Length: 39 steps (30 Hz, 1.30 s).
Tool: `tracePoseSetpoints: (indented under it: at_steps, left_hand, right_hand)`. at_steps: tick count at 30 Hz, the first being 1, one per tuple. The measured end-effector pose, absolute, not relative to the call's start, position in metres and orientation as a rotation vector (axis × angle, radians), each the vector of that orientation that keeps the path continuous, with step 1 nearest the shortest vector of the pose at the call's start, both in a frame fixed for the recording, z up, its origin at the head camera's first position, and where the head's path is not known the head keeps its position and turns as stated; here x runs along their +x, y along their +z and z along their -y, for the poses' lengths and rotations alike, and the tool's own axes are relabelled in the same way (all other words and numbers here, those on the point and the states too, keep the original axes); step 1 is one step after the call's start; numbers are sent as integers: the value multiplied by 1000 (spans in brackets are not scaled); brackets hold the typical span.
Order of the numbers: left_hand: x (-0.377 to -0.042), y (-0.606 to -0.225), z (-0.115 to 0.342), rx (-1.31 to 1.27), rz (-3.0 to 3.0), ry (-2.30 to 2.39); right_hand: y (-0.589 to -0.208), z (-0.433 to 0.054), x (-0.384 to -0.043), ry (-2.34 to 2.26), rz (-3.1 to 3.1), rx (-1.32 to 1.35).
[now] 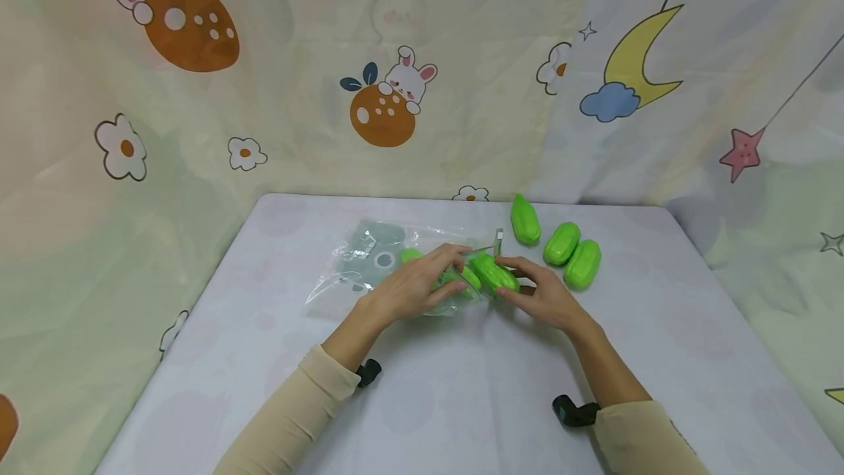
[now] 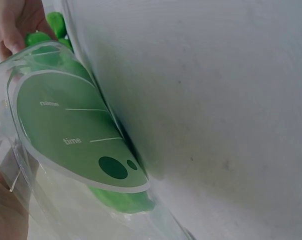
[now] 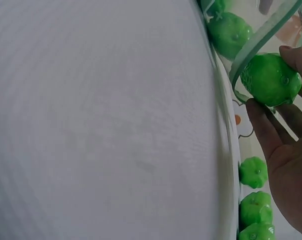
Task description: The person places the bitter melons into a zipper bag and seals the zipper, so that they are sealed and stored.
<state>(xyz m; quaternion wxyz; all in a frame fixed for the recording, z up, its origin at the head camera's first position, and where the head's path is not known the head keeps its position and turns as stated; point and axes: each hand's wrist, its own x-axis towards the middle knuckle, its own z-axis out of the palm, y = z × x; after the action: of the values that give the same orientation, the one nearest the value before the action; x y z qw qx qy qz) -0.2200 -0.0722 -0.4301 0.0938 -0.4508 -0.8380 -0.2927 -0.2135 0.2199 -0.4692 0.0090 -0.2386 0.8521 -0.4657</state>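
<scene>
My left hand [image 1: 422,281] pinches the rim of a clear zip bag [image 1: 359,259], which lies on the table with its mouth towards the right. Between the thumb and fingers of my right hand [image 1: 543,299] is a green ridged vegetable [image 1: 493,275], glossy and oblong. One end of it sits within the bag's mouth in the right wrist view, beside the green rim [image 3: 258,42]. Other green vegetables [image 3: 228,35] show through the plastic. The left wrist view shows the bag's green printed label [image 2: 66,120], with a vegetable [image 2: 123,200] partly behind it.
To the right of the bag, three more green vegetables lie on the table: one [image 1: 525,220] towards the back edge and two [image 1: 562,243] side by side. A white cloth [image 1: 448,402] covers the table. Behind it hangs a printed curtain [image 1: 297,94].
</scene>
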Motion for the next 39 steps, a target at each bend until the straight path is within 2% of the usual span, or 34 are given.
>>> tracePoseSetpoints:
  at_steps: [21,39]
  left_hand:
    - [-222,-434,74,-1288,2528,-947]
    - [-220,-442,83,-1211,2617,-1070]
  right_hand:
    - [-474,-210,-217,-1485,-2586,-703]
    - [-476,-202,-220,-1447,-2569,-824]
